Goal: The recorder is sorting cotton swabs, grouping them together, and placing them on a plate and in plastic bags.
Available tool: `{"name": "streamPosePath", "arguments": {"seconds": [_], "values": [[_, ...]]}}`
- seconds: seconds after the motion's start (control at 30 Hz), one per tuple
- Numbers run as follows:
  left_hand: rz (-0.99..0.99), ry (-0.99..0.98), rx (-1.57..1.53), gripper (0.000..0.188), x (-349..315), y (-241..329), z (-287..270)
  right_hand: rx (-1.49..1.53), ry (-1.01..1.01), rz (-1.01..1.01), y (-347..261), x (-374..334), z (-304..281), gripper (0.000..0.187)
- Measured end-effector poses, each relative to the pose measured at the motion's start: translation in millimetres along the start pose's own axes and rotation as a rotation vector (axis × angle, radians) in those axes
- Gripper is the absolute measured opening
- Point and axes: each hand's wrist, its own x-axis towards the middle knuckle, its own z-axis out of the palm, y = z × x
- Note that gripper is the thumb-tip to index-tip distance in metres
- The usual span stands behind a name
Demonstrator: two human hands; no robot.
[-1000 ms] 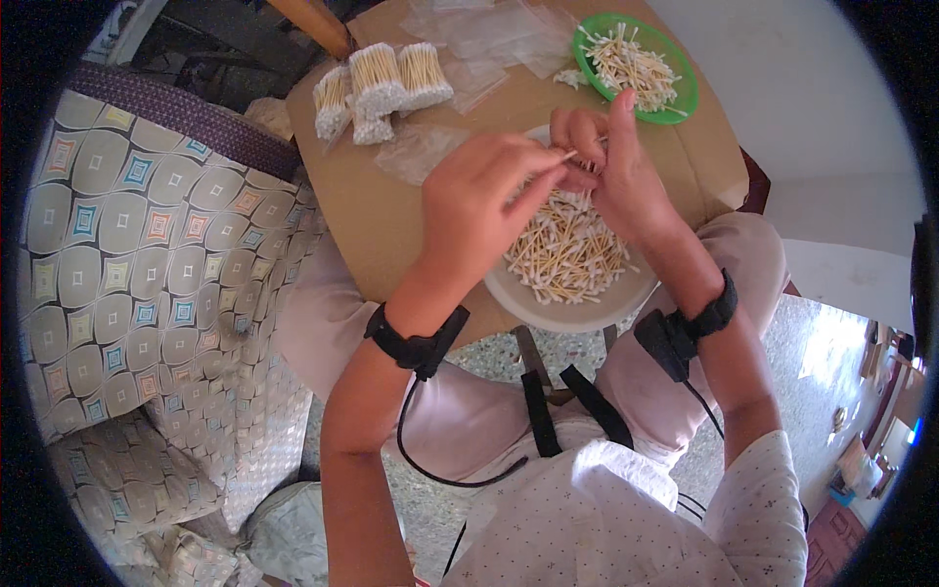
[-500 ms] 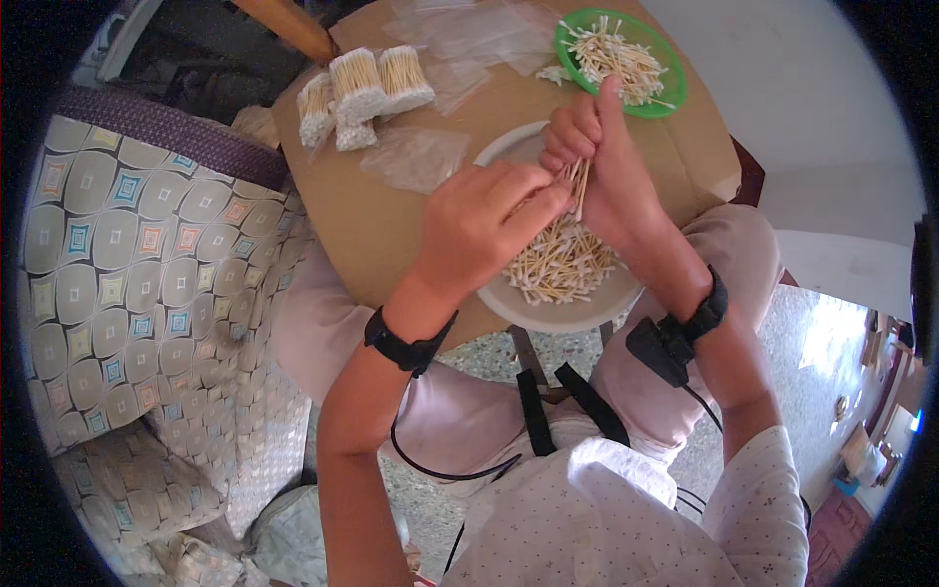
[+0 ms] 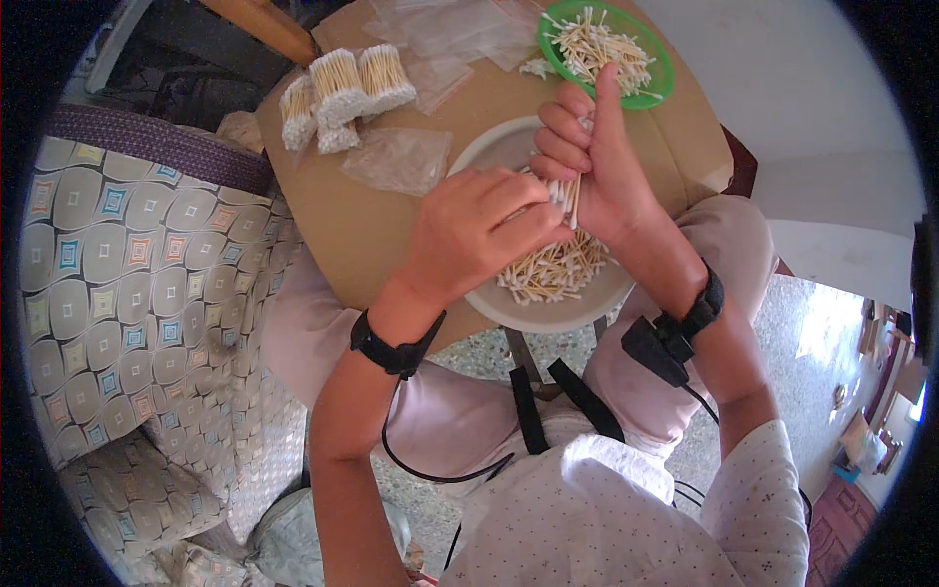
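Above a white bowl, my right hand is closed around a small bunch of cotton swabs, its thumb pointing up and away. My left hand meets the bunch from the left, thumb and fingers pinched at the swabs' lower ends. Loose cotton swabs with wooden sticks lie heaped in the bowl below both hands. What the left fingertips grip is partly hidden. More swabs fill a green bowl at the far right.
Bundled packs of swabs are stacked at the far left of the brown cardboard-covered table. Clear plastic bags lie beside them, with more bags behind. A patterned cloth-covered seat stands at the left.
My left hand has shifted slightly down and left, and the right fingers have wrapped further round the bunch. The whole view has shifted a little.
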Motion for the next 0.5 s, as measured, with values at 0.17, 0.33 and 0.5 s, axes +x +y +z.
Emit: {"name": "streamPosePath", "arguments": {"seconds": [0.17, 0.33, 0.5], "values": [[-0.096, -0.008, 0.017, 0.027, -1.4, -0.4, 1.4, -0.011, -0.044, 0.035, 3.2, 1.1, -0.4, 0.048], [-0.154, -0.007, -0.007, 0.028, -2.5, 0.7, 2.5, -0.126, -0.08, 0.045, -1.3, -1.4, 3.2, 0.048], [-0.222, 0.024, -0.045, 0.037, -2.5, 0.5, 3.0, -0.188, -0.053, 0.032, -3.2, -5.0, 9.4, 0.046]]}}
